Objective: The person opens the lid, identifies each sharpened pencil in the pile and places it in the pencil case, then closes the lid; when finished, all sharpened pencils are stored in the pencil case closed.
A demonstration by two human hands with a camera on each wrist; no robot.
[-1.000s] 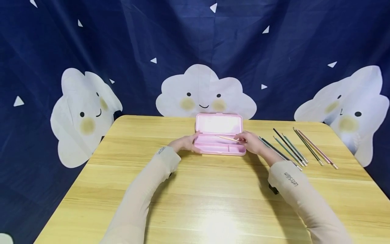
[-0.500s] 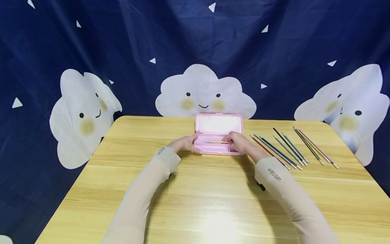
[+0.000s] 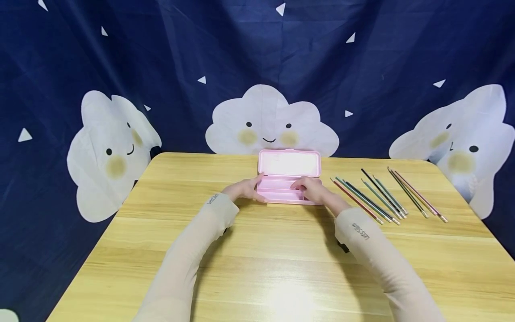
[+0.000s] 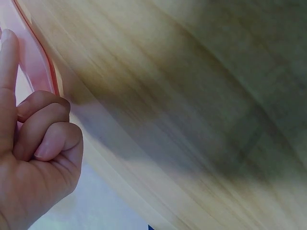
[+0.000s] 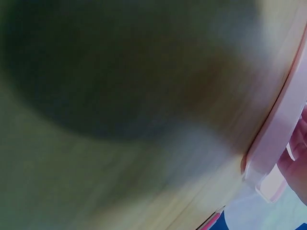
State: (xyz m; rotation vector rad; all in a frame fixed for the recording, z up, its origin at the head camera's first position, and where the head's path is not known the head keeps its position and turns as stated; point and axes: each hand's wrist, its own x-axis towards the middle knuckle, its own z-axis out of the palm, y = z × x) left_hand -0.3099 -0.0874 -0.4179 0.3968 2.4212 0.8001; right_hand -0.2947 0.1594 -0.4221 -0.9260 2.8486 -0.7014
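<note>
A pink pencil case (image 3: pixel 277 202) stands with its lid (image 3: pixel 289 163) raised at the far middle of the table. My left hand (image 3: pixel 244 189) grips its left end, the thumb at the front and a finger near the hinge side. In the left wrist view several fingers of the left hand (image 4: pixel 43 139) curl against the case's wall (image 4: pixel 36 62). My right hand (image 3: pixel 315 188) reaches over the case's right end, its bent fingertips down in the back compartment. Whether they still pinch a pencil I cannot tell. In the right wrist view the right hand (image 5: pixel 297 163) shows beyond the case's side (image 5: pixel 276 134).
To the right of the case several pencils lie loosely side by side, among them a red pencil (image 3: pixel 356 200) and a pink pencil (image 3: pixel 416 193). The wooden table (image 3: pixel 257 259) reaches back to a dark blue curtain (image 3: pixel 177 67) with white clouds.
My right hand has moved left with a light-coloured pencil and lowered into the case; that pencil no longer shows. The red pencil has come into view. The left hand stays put.
</note>
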